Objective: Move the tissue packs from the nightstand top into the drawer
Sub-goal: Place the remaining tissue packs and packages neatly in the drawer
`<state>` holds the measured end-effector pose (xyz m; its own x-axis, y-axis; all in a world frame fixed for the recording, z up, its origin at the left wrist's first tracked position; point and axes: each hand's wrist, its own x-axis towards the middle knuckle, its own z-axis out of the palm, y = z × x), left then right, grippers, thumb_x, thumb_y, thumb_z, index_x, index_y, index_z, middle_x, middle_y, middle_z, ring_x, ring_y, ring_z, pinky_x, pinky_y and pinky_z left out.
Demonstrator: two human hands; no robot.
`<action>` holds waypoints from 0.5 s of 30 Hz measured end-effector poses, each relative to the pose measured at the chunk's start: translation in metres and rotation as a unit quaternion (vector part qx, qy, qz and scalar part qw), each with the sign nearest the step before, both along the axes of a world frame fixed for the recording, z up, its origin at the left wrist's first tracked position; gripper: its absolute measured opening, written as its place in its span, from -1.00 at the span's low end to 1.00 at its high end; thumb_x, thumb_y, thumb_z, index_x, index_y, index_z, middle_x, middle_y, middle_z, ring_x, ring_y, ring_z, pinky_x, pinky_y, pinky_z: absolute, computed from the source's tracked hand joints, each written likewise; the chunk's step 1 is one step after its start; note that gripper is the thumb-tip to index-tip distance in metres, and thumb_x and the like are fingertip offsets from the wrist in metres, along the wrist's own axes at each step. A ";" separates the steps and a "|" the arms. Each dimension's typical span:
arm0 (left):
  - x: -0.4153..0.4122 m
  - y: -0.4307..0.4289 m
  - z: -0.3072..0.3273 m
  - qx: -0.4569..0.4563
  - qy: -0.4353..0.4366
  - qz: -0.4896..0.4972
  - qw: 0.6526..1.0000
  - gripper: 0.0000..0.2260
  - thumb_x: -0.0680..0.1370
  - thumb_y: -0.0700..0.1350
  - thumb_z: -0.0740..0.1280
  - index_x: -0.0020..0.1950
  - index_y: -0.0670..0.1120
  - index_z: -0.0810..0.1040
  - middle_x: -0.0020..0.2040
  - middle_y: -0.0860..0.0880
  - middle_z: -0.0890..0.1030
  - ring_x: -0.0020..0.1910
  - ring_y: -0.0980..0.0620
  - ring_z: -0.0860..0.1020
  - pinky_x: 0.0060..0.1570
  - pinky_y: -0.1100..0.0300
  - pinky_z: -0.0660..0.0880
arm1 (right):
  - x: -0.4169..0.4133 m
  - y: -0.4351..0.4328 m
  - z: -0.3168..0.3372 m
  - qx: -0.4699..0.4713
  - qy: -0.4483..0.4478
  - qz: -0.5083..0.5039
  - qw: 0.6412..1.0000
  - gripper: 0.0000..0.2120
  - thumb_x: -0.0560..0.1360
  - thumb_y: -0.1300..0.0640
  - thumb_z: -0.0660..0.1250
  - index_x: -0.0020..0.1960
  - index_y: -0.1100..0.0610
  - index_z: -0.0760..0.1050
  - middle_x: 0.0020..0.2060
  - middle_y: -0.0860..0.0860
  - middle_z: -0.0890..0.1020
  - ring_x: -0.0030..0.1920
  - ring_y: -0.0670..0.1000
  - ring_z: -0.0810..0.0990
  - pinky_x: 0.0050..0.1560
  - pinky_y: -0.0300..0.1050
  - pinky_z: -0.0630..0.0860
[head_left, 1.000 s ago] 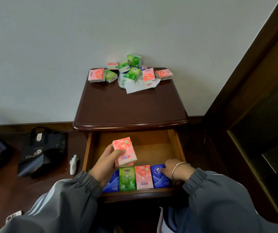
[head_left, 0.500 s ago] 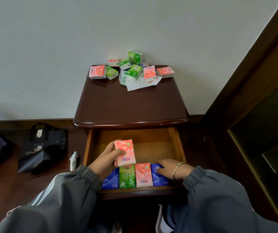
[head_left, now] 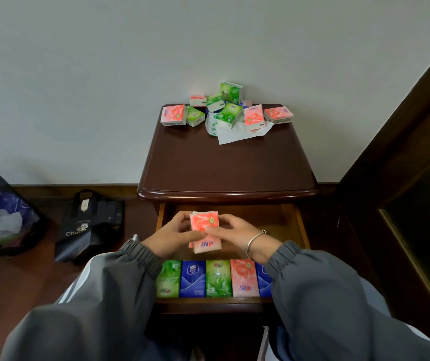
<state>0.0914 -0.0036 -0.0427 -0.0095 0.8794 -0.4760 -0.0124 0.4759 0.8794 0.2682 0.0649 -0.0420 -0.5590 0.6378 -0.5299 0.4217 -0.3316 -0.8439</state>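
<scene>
Packs [head_left: 226, 110] on nightstand [head_left: 226, 165] — rear.

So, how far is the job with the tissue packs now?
Done: a row of five packs lies at the front of the drawer. In hand: the left hand and the right hand hold a pink pack above the drawer. Left: a pile of packs waits at the back of the nightstand top.

Grey sleeves [head_left: 318, 295], elastic cuffs [head_left: 141, 255]; silver bangle [head_left: 254, 240] right wrist.
</scene>
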 end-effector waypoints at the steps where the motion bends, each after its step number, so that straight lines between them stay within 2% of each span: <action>1: -0.005 -0.002 0.001 0.004 0.010 -0.016 1.000 -0.54 0.44 -0.16 0.44 0.29 -0.07 0.39 0.13 -0.06 0.61 0.04 0.04 0.63 -0.07 0.21 0.57 | -0.003 0.001 -0.003 -0.023 0.013 -0.006 1.000 -0.43 0.36 -0.08 0.46 0.31 0.01 0.38 0.11 -0.01 0.61 0.03 -0.06 0.65 0.00 -0.16 0.61; 3: -0.015 -0.009 0.002 0.025 0.048 -0.030 0.998 -0.51 0.39 -0.02 0.47 0.29 -0.04 0.44 0.16 -0.02 0.60 0.08 0.10 0.62 -0.02 0.23 0.57 | -0.007 0.003 -0.010 -0.073 0.039 -0.035 0.996 -0.51 0.36 -0.03 0.48 0.23 0.02 0.43 0.01 0.01 0.67 -0.04 -0.04 0.69 -0.07 -0.15 0.62; 5: -0.029 -0.014 -0.006 0.060 0.145 0.042 0.987 -0.52 0.41 0.03 0.46 0.29 -0.03 0.48 0.23 -0.02 0.56 0.21 0.07 0.54 0.21 0.11 0.49 | -0.013 0.007 -0.014 -0.097 0.052 -0.085 0.990 -0.60 0.39 0.01 0.46 0.16 0.07 0.46 -0.11 0.01 0.70 -0.13 -0.06 0.69 -0.17 -0.19 0.62; 7: -0.044 -0.018 -0.015 0.057 0.235 0.140 0.960 -0.56 0.52 -0.02 0.38 0.37 -0.07 0.43 0.31 -0.08 0.49 0.31 -0.01 0.45 0.35 -0.01 0.37 | -0.024 0.011 -0.017 -0.071 0.008 -0.097 0.993 -0.59 0.41 -0.01 0.44 0.17 0.13 0.47 -0.19 -0.01 0.68 -0.22 -0.11 0.65 -0.31 -0.28 0.55; 9: -0.048 -0.024 -0.024 0.007 0.253 0.164 0.953 -0.54 0.59 -0.04 0.28 0.46 -0.13 0.31 0.39 -0.15 0.41 0.36 -0.08 0.40 0.40 -0.03 0.30 | -0.041 0.011 -0.023 -0.036 -0.063 -0.078 0.994 -0.56 0.40 -0.05 0.44 0.16 0.17 0.47 -0.24 -0.04 0.64 -0.30 -0.14 0.60 -0.44 -0.33 0.45; 10: -0.045 -0.028 -0.029 -0.014 0.240 0.160 0.957 -0.53 0.61 -0.04 0.24 0.48 -0.15 0.27 0.42 -0.15 0.38 0.39 -0.08 0.37 0.42 0.03 0.25 | -0.050 0.010 -0.028 -0.023 -0.091 -0.069 0.993 -0.57 0.40 -0.06 0.44 0.13 0.16 0.47 -0.24 -0.04 0.63 -0.32 -0.14 0.58 -0.48 -0.34 0.43; 11: -0.042 -0.031 -0.034 -0.025 0.220 0.158 0.962 -0.55 0.63 -0.05 0.20 0.49 -0.17 0.25 0.44 -0.13 0.36 0.40 -0.05 0.35 0.43 0.17 0.20 | -0.061 0.008 -0.034 -0.010 -0.113 -0.062 0.992 -0.60 0.40 -0.08 0.43 0.10 0.15 0.47 -0.22 -0.02 0.63 -0.31 -0.11 0.59 -0.45 -0.33 0.45; 13: -0.032 -0.036 -0.041 -0.018 0.189 0.153 0.970 -0.62 0.66 -0.09 0.13 0.47 -0.16 0.30 0.40 0.00 0.37 0.32 0.11 0.33 0.25 0.51 0.17 | -0.076 0.003 -0.044 0.025 -0.155 -0.038 0.987 -0.61 0.42 -0.13 0.39 0.07 0.12 0.44 -0.05 0.06 0.64 -0.14 0.03 0.63 -0.23 -0.18 0.53; 15: -0.028 -0.038 -0.045 -0.009 0.180 0.150 0.972 -0.64 0.67 -0.10 0.08 0.46 -0.10 0.31 0.37 0.05 0.38 0.27 0.21 0.24 0.09 0.60 0.15 | -0.088 -0.001 -0.053 0.073 -0.213 0.014 0.974 -0.47 0.45 -0.19 0.30 0.25 0.13 0.35 0.17 0.13 0.56 0.10 0.16 0.59 -0.02 -0.03 0.50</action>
